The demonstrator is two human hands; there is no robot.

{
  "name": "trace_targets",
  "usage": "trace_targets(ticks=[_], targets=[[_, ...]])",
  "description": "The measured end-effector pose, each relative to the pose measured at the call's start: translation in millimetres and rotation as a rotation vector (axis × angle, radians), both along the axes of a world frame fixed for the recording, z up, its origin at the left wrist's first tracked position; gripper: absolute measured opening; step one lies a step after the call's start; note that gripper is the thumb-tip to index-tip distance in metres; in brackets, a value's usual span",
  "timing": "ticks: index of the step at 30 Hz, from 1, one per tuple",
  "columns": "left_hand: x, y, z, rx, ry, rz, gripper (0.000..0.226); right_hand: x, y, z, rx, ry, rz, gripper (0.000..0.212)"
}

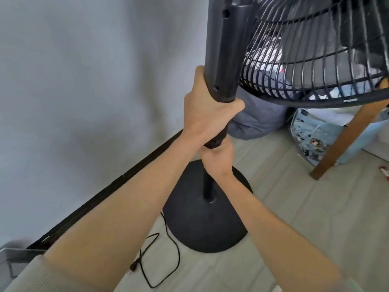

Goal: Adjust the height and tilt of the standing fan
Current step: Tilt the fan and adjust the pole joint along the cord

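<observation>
While you have both hands on the stand, the job reads as being in its height stage; how much height has been set I cannot tell from this view. The standing fan stands upright, its round base on the floor close to the edge where the floor meets the wall.

Your left grip is clamped round the bottom end of the thick black column, thumb wrapped across the front. Just below it, your right grip is curled round the thin pole right under the locking collar and touches it. So the 2 hands sit near each other, with the collar between them.

That placement suggests 1 hand carries the upper part while the other works the collar. I cannot see whether the collar is loose or tight.

The tilt looks untouched: neither hand is on the grille or the head behind it, so that half of the task is probably left. The cord lies slack on the floor beside the base, its plug loose.
</observation>
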State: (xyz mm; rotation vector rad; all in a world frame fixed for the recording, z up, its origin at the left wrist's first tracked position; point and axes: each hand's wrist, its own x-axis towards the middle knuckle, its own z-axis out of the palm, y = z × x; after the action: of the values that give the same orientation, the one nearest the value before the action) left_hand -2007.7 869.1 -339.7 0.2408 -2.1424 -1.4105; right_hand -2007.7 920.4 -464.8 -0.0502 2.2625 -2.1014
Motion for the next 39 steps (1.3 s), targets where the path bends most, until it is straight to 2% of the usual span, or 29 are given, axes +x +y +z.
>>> trace_targets(ticks=[2,5,8,10,12,13,15,16,17,18,19,20,22,23,24,27,32,36,37,39], targets=[[-3,-10,3,0.028,-0.04,-0.045,0.056,-10,7,5,0.021,-0.009,0.137,0.013],[-5,-19,7,0.03,-0.076,-0.108,0.057,-25,19,14,0.078,-0.041,0.351,0.022],[6,-18,0,0.003,-0.083,-0.177,0.063,-29,31,21,0.124,-0.009,0.406,0.016],[32,-16,-27,0.011,0.014,-0.055,0.057,-21,37,20,0.142,0.022,0.368,0.029],[65,-11,-71,0.017,0.075,0.141,0.036,-15,41,15,0.087,0.04,0.274,0.048],[78,-7,-95,0.002,0.01,0.166,0.027,-13,41,16,0.051,0.049,0.214,0.055],[95,4,-140,-0.084,-0.291,0.069,0.021,-13,39,15,0.023,0.046,0.119,0.06],[95,10,-158,-0.12,-0.45,-0.017,0.034,-13,38,14,0.028,0.05,0.099,0.058],[90,15,-170,-0.092,-0.551,-0.062,0.055,-13,36,15,0.053,0.062,0.093,0.055],[80,18,-176,-0.002,-0.586,-0.064,0.074,-16,36,14,0.093,0.071,0.089,0.052],[67,18,-178,0.088,-0.594,-0.043,0.082,-17,36,16,0.137,0.071,0.097,0.047],[53,18,-179,0.13,-0.565,-0.039,0.078,-19,35,15,0.175,0.075,0.12,0.038],[31,17,-178,0.14,-0.514,-0.082,0.045,-20,34,20,0.177,0.1,0.201,0.01],[24,16,-178,0.157,-0.491,-0.083,0.024,-20,32,22,0.167,0.112,0.228,0.015],[19,13,-179,0.171,-0.458,-0.085,0.021,-20,31,22,0.155,0.119,0.249,0.022],[12,10,-192,0.224,-0.402,-0.103,0.043,-23,31,17,0.096,0.127,0.309,0.031],[6,4,-199,0.32,-0.311,-0.168,0.046,-40,37,11,0.039,0.127,0.471,0.018],[1,1,-202,0.325,-0.283,-0.217,0.052,-62,43,19,0.027,-0.002,0.824,0.033],[2,-1,-203,0.32,-0.281,-0.216,0.051,-62,42,21,0.016,-0.041,0.855,0.033],[0,-2,-204,0.332,-0.264,-0.22,0.037,-55,41,18,0.046,0.012,0.691,0.028]])
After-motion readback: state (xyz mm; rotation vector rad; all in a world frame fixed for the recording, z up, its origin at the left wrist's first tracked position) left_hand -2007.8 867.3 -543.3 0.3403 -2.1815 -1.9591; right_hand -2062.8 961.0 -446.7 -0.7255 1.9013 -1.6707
